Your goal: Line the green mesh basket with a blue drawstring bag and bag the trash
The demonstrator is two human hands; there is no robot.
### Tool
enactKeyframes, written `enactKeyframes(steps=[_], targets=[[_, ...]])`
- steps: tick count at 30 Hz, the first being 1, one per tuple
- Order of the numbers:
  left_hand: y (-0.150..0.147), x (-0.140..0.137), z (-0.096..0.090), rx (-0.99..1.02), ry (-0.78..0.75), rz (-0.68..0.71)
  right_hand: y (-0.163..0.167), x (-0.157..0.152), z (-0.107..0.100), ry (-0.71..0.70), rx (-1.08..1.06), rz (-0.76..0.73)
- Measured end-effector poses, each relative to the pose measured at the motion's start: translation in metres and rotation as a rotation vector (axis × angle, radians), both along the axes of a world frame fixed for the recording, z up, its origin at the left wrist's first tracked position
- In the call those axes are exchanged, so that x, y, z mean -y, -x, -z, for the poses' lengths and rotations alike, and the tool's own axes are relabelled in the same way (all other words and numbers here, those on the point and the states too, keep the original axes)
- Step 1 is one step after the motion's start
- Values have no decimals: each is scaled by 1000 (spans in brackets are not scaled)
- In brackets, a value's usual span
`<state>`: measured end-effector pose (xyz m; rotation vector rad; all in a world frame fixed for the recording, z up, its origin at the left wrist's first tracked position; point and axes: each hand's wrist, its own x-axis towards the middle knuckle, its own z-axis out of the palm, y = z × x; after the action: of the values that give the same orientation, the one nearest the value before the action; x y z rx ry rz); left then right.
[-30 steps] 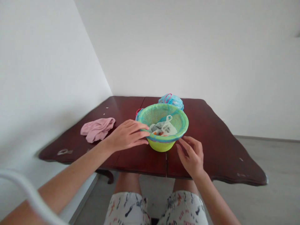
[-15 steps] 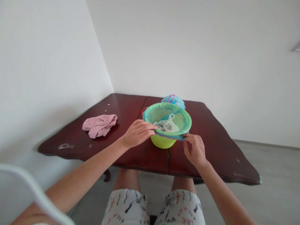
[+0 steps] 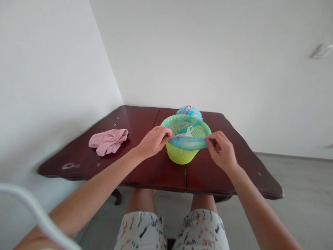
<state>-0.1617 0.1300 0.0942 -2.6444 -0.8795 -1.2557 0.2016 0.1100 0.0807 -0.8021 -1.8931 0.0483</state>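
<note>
- One camera sits on the person's head, by the worktop (image 3: pixel 161 170)'s near side.
- It looks forward and down, close, with all the worktop's corners showing.

The basket's lattice (image 3: pixel 181 156) is lime green; its translucent liner bag (image 3: pixel 188 143) is turquoise with a mauve edge, and the carrier bag (image 3: pixel 187 131) within is white. From there, at twelve o'clock, a pale-blue drawstring bag (image 3: pixel 195 113) shows hot pink; at nine, a towel-like cloth (image 3: pixel 110 140) is dusty pink. The tabletop (image 3: pixel 156 177) is dark reddish-brown. At six, white shorts (image 3: pixel 143 232) carry navy, orange and red squiggles; at four, the floor (image 3: pixel 301 211) is grey.
</note>
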Motion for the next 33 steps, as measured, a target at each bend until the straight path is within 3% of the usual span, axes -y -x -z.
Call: enactKeyframes(steps=[3,12,16,18,22,26,33], targets=[[7,-2,-1,48,-31,-48,-10,-5,5,54,7,-10],[56,-5,2,-42,-14,-106,-44,-42,52,255,-66,70],[66,-21,19,92,65,-264,-40,-59,65,345,-171,48],[66,-36,34,240,210,-313,-36,-66,69,387,-223,-29],[52,-75,56,444,526,-114,-25,-84,72,422,-369,-106],[28,-110,59,555,559,117,-18,-108,74,369,-472,-68],[12,-138,66,715,617,137,-15,-132,81,407,-576,-22]])
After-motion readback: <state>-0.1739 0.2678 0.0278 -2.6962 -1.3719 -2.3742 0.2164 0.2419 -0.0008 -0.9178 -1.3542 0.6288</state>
